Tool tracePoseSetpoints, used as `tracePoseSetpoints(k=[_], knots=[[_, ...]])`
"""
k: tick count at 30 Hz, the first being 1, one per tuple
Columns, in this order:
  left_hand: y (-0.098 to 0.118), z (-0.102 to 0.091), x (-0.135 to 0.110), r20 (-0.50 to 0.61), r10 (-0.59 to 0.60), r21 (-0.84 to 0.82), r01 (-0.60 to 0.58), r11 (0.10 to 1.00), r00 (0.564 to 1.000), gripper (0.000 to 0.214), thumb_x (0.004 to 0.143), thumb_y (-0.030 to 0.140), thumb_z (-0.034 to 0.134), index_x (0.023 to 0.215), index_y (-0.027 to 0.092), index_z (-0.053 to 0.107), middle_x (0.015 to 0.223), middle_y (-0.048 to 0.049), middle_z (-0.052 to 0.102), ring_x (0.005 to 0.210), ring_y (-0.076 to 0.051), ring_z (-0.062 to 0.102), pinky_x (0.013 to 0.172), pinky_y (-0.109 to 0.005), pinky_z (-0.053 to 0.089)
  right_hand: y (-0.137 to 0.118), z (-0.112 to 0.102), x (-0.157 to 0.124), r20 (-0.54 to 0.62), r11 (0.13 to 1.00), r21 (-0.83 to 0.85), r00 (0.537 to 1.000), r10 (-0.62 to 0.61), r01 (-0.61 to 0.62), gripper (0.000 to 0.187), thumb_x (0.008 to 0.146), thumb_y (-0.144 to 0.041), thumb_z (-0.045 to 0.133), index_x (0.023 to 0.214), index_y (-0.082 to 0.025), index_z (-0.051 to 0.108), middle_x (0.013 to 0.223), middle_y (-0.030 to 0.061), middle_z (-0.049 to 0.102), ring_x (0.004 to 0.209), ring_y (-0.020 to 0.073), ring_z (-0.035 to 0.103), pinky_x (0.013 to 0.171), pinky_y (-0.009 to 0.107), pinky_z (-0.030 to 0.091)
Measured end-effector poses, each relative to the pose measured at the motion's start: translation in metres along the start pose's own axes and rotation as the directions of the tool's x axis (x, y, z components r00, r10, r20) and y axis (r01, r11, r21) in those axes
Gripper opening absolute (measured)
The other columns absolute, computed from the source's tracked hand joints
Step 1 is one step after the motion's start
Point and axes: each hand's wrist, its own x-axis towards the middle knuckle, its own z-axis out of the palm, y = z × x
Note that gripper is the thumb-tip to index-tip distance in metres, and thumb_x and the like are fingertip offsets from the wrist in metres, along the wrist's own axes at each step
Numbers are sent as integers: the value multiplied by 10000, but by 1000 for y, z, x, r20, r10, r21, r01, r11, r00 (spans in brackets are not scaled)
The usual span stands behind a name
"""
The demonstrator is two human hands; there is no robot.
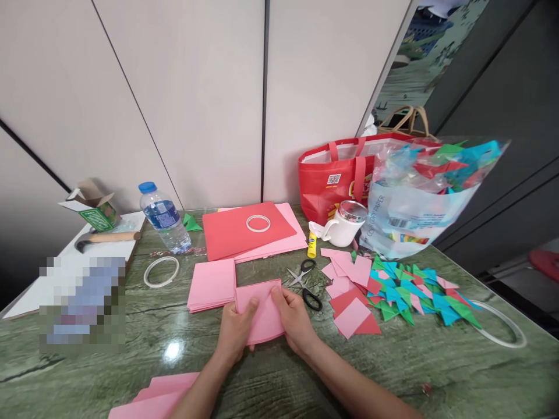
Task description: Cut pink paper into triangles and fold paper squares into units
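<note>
Between my two hands is a stack of pink paper squares [264, 314], raised a little off the table. My left hand [236, 326] grips its left side, thumb on top and fingers underneath. On the other side my right hand [296, 317] is closed on the edge, its thumb near the upper right corner. Just behind and left lies a second stack of pink paper [211, 283]. Black-handled scissors [303, 281] lie with blades parted beyond my right hand. More pink sheets [157, 398] sit at the front left, partly covered by my left forearm.
Red paper [244, 233] bearing a tape ring [258, 223] lies at the back. A water bottle [164, 218], glue stick [311, 244], lidded mug [347, 226], red bag [321, 192] and plastic bag [406, 221] stand around it. Folded paper pieces [414, 291] spread rightward.
</note>
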Motion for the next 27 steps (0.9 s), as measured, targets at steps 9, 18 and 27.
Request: tracePoseSetpoints(k=[9, 18, 27], knots=[[15, 0, -3, 69, 0, 199, -14, 980, 998, 284, 492, 241, 765, 692, 99, 623, 419, 23, 572, 259, -70, 399, 231, -180, 301, -3, -6, 9, 47, 997, 22, 996, 75, -76, 385, 716, -510, 592, 635, -140, 528, 565, -30, 469, 536, 86, 384, 509, 203, 316], [16, -2, -2, 84, 16, 245, -36, 969, 996, 304, 527, 253, 747, 757, 96, 626, 412, 34, 559, 269, -74, 402, 241, -186, 315, -15, -9, 11, 166, 974, 76, 965, 200, -215, 394, 656, -505, 655, 674, -121, 572, 584, -15, 522, 537, 84, 422, 537, 209, 341], [16, -5, 1, 54, 130, 299, -140, 944, 990, 348, 519, 254, 754, 817, 103, 658, 744, -78, 710, 657, -198, 647, 569, -264, 525, -16, -8, 9, 84, 980, -188, 996, -44, 59, 410, 745, -509, 548, 589, -153, 417, 583, -50, 321, 560, 76, 270, 510, 203, 243]])
